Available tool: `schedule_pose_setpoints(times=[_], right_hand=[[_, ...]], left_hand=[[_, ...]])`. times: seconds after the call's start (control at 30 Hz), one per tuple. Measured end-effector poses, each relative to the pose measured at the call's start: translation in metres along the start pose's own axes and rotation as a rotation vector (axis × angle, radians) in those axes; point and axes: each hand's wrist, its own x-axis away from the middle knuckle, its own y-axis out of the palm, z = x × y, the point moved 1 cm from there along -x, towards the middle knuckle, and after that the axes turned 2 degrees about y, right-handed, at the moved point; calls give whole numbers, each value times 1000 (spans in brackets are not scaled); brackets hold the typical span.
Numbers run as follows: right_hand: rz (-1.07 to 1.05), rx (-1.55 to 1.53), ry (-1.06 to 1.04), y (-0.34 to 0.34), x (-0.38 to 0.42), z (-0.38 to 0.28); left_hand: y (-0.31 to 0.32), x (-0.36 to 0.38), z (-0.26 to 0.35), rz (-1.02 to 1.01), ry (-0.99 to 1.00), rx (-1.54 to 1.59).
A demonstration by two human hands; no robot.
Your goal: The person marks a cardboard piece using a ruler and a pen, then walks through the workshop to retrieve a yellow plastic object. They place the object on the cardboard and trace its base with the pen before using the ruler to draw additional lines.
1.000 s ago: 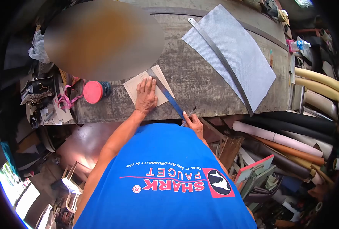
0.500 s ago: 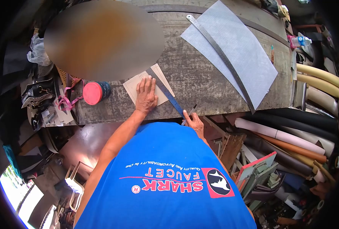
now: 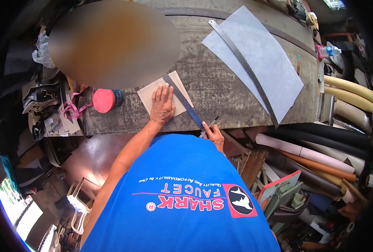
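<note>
Little is changing since the earlier frame: the pen (image 3: 214, 122) is tilting slightly farther outward from the right hand (image 3: 214, 136), while both hands and the pieces under them are keeping nearly the same arrangement; the slight offset of the whole scene is probably arising from the camera. The board piece (image 3: 145, 94) is lying flat on the counter (image 3: 211, 88), near its front edge, with the ruler (image 3: 192, 112) crossing it diagonally and extending past it towards the person's body. The left hand (image 3: 163, 105) is spreading flat over the board, its fingers extended and close together, the fingertips resting beside the ruler's far portion. The right fingers are curling closed around the pen and touching the ruler's near end, just beyond the board's corner. In handling, the board is appearing light, thin and fairly stiff, liable to slide or crease at its corners; its outer edges are offering the best hold. The ruler is looking rigid, narrow and probably smooth, best steadied from above at two separated points. A red-lidded jar (image 3: 104, 101) is standing to the left, apart from the board.
</note>
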Motion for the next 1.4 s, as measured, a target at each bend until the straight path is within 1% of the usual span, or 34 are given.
schedule_pose_setpoints(times=[0.27, 0.53, 0.97, 1.03, 1.4], right_hand=[[43, -48, 20, 1, -1, -1], [29, -81, 72, 3, -1, -3], [64, -18, 55, 0, -1, -7], [81, -64, 55, 0, -2, -6], [77, -87, 29, 3, -2, -1]], left_hand=[[2, 1, -1, 4, 13, -57], [2, 0, -1, 6, 16, -67], [3, 1, -2, 26, 14, -39], [1, 0, -1, 39, 13, -7], [1, 1, -1, 33, 15, 6]])
